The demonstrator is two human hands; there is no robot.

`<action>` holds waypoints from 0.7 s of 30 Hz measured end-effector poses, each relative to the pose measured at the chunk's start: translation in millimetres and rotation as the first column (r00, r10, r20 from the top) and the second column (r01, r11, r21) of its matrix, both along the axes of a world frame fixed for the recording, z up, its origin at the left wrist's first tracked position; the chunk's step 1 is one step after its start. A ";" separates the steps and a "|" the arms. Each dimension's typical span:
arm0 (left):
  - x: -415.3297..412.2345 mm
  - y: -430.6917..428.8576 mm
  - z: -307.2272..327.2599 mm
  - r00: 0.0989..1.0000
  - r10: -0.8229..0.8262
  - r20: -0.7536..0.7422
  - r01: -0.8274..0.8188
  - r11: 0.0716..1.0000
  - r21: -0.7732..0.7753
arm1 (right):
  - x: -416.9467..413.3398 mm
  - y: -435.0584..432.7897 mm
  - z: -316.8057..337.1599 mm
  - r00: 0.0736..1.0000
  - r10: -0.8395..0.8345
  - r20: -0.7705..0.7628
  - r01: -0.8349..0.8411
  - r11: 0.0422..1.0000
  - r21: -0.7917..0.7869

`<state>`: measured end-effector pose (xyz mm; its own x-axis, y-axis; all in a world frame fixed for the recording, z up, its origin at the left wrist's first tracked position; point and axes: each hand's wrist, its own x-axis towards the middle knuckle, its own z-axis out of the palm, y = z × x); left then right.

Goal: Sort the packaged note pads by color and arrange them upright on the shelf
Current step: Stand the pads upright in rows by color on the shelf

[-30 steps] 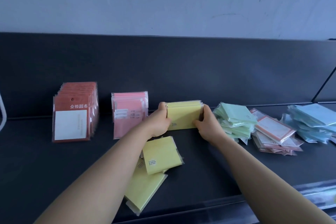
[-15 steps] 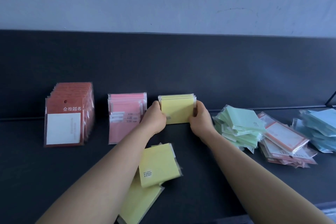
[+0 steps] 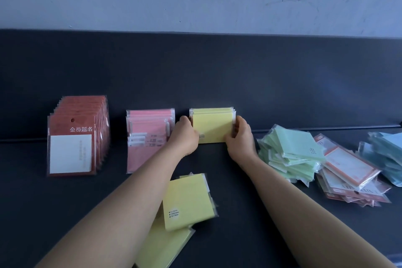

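- at the back of the dark shelf (image 3: 65,213), a small stack of upright yellow pads (image 3: 212,126) stands against the back panel (image 3: 282,82); three or four top edges show.
- the left hand (image 3: 185,137) curls round its left edge, and the right hand (image 3: 240,137) pinches its right edge between thumb and fingers.
- two flat yellow pads (image 3: 187,200) show near the front, overlapping, partly under the left forearm.
- to the left there are two upright rows: pink pads (image 3: 148,137), about four, and red pads (image 3: 74,137), roughly ten; exact counts are unclear.
- to the right there are three loose heaps: green pads (image 3: 289,150), orange-framed pads (image 3: 348,169) and blue pads (image 3: 385,154), too jumbled to count.
- a second ago the held stack sat skewed and closer to the green heap; now it stands square, nearer the pink row, with both hands on the same edges.
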<state>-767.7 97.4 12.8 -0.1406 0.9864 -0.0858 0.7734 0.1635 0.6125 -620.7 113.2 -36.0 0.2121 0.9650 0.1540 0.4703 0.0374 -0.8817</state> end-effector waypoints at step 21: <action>-7.1 0.2 -1.7 0.994 -0.050 0.093 0.052 0.998 -0.021 | -1.1 -13.2 14.8 1.000 -0.002 0.016 0.004 0.996 -0.091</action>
